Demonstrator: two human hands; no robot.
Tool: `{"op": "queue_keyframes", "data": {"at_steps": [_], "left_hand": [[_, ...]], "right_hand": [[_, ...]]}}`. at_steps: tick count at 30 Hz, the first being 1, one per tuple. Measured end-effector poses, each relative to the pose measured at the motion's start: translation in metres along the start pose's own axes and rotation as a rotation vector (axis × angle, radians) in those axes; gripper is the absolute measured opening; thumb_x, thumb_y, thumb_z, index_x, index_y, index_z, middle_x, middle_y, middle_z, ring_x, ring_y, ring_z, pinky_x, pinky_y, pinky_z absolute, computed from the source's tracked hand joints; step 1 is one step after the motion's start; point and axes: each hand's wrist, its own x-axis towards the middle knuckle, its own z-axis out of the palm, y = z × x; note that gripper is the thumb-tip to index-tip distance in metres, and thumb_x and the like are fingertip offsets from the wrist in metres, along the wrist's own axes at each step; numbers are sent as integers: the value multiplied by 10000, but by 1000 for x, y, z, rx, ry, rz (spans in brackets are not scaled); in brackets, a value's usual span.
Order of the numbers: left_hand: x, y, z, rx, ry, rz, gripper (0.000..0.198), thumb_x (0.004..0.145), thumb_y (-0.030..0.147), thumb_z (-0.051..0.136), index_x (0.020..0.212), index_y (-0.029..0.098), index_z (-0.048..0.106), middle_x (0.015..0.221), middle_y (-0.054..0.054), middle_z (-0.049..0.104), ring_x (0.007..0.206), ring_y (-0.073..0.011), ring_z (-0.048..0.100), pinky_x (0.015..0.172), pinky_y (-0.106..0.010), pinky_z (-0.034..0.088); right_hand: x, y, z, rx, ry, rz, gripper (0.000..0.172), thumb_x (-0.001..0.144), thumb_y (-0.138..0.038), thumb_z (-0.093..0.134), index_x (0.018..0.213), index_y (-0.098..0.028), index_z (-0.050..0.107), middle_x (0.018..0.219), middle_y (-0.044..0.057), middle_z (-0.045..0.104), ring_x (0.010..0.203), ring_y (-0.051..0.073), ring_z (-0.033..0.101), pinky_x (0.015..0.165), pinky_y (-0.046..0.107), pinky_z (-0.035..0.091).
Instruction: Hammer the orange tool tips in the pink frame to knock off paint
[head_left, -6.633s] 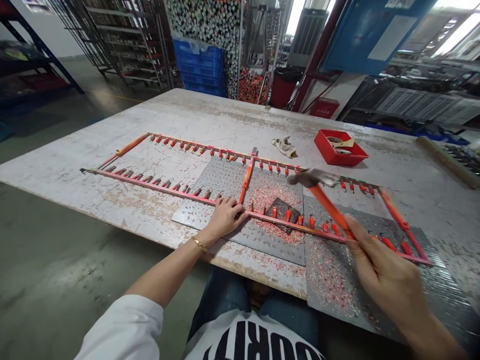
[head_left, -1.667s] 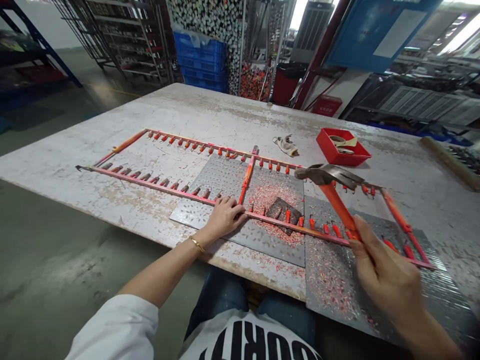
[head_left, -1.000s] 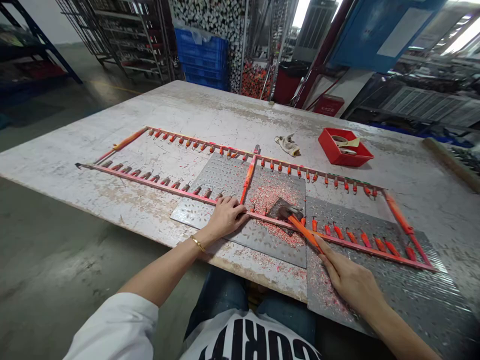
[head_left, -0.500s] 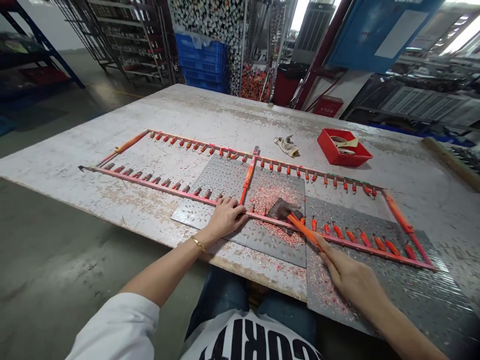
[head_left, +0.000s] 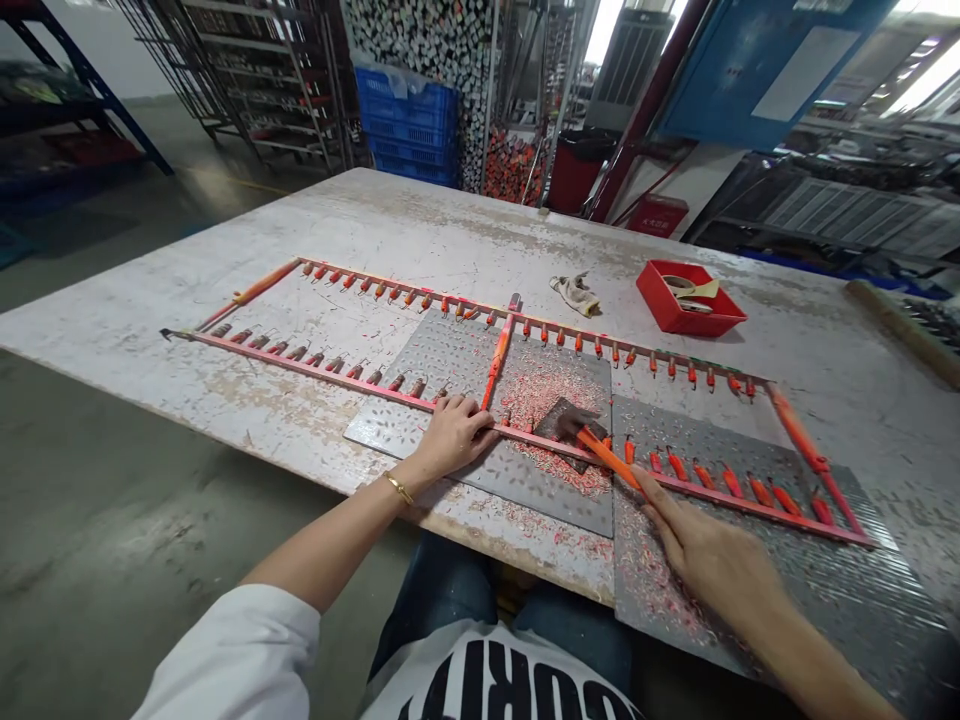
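My left hand is closed on the near rail of a long, paint-covered frame, beside its orange crossbar. In my right hand is a hammer with an orange handle. Its dark head is over a dark square plate that lies at the near rail. Rows of small hooked pegs line both long rails, brown-grey at the near left and orange at the near right. Pink and white flakes are scattered around the plate. The spot directly beneath the hammer head is hidden.
Grey textured mats lie under the frame on the worn white table. Farther back are a crumpled glove-like cloth and a red box with tape rolls. Blue crates and racks stand behind the table.
The hammer head has shifted very slightly at the plate, and more of the plate shows. My left hand stays on the rail. The whole view has moved a little.
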Motion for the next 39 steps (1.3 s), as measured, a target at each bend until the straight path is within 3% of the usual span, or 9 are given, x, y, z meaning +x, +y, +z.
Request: {"op": "queue_keyframes", "data": {"at_steps": [5,9,13,17,20,24,27,34,39], "left_hand": [[0,0,1,2,3,2,307,1010,505,541,1012,251,713,976,-65,645,968,-245,535,902,-429,361],[0,0,0,-4,1,4,315,1016,504,531,1004,247,712,970,-63,644,971,-242,537,907,-426,361],[0,0,-1,-7,-1,-1,310,1015,498,536,1010,246,715,976,-64,642,974,-241,538,912,-425,359],[0,1,0,-7,-5,-3,289,1003,490,557,1018,253,722,973,-65,639,970,-244,535,904,-425,361],[0,1,0,-14,1,-2,297,1007,495,546,1011,253,718,970,-65,636,981,-250,533,911,-432,362],[0,0,0,-39,4,-9,300,1010,495,536,1004,253,715,968,-66,634,978,-249,530,917,-438,364],[0,0,0,-34,-1,-8,296,1008,492,541,1011,253,716,973,-66,634,982,-247,531,926,-436,362],[0,0,1,-13,-9,-1,292,1008,491,541,1019,253,711,979,-65,634,979,-244,534,919,-434,363],[-1,0,1,0,-3,2,308,1016,496,526,1023,251,711,977,-68,638,982,-247,531,911,-432,363]], "right_hand": [[-9,16,-2,1,-170,42,535,1047,-310,436,1581,-327,426,901,-6,788,559,165,684,463,275,460],[9,18,-34,72,39,103,636,1018,-237,541,1620,-320,352,918,5,777,638,144,686,609,268,486],[9,2,-23,74,193,100,712,1001,-192,559,1650,-288,281,802,-1,749,503,117,586,572,264,452],[-12,1,7,42,-118,46,609,1033,-250,412,1630,-333,322,868,-13,789,488,128,624,472,247,447],[-15,15,0,-38,-200,60,577,1031,-294,469,1601,-341,387,973,-2,801,555,157,680,465,269,452],[5,21,-31,52,14,104,663,1007,-228,558,1621,-344,335,1029,0,798,665,140,710,600,257,486],[13,8,-29,72,232,130,741,980,-162,599,1644,-293,296,982,42,792,593,128,649,634,264,473],[-13,-3,10,7,-177,33,623,1024,-239,435,1623,-373,327,852,-14,771,521,142,620,474,257,415],[2,8,-26,68,13,63,721,986,-192,556,1640,-344,292,959,3,781,677,146,694,649,263,484]]}}
